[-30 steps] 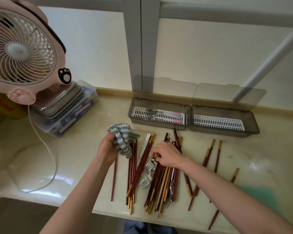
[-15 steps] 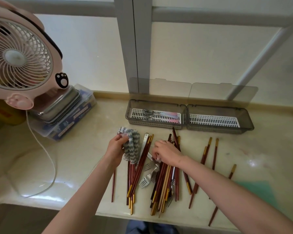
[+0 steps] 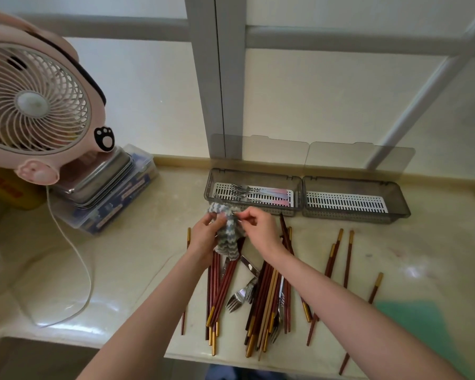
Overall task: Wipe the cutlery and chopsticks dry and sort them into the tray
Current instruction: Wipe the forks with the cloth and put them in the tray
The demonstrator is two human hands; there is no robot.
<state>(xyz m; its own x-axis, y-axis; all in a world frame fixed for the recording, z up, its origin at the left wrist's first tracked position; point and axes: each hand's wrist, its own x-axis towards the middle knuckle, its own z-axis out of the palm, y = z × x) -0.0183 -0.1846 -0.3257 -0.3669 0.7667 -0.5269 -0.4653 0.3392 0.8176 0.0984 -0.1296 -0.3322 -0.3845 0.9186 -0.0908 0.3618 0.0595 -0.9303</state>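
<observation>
The right hand [image 3: 261, 229] has left the pile of red-brown, gold-tipped chopsticks [image 3: 263, 297] and steel forks [image 3: 239, 296] and pinches the grey-white zigzag cloth [image 3: 228, 238] gripped by the left hand [image 3: 206, 234]; beyond, pastel-handled forks [image 3: 258, 192] lie in the left grey plastic tray [image 3: 254, 174].

The left hand [image 3: 206, 237], right hand [image 3: 263, 231] and both forearms [image 3: 154, 311] are bare; dark blue clothing [image 3: 231, 375] shows below.
</observation>
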